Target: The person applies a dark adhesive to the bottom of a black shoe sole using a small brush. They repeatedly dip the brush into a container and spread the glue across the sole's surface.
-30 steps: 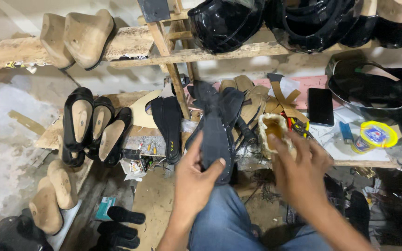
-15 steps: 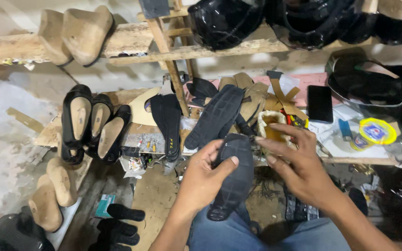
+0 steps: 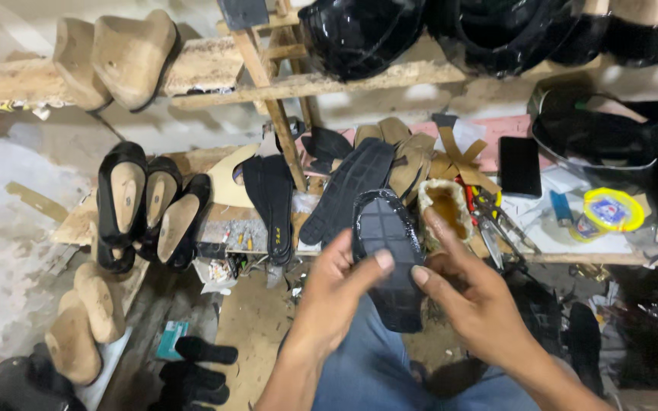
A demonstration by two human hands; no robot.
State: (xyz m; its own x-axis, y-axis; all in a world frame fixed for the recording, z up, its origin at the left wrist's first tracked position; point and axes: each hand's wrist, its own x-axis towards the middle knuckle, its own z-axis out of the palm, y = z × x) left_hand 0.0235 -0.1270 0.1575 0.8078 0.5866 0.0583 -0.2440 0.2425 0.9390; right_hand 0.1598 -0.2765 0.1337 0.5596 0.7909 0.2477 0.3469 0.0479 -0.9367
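Hands meet at the lower centre of the frame: I see my left hand (image 3: 334, 285) and right hand (image 3: 472, 293) both pinching a black shoe sole (image 3: 384, 255), thumbs pressed on its ridged face, fingers curled behind and out of sight. Its lower end is lost in shadow against my jeans (image 3: 375, 373). Behind it a glue pot (image 3: 446, 207) is partly covered, and black shoes (image 3: 146, 205) at left show only their tan insoles clearly.
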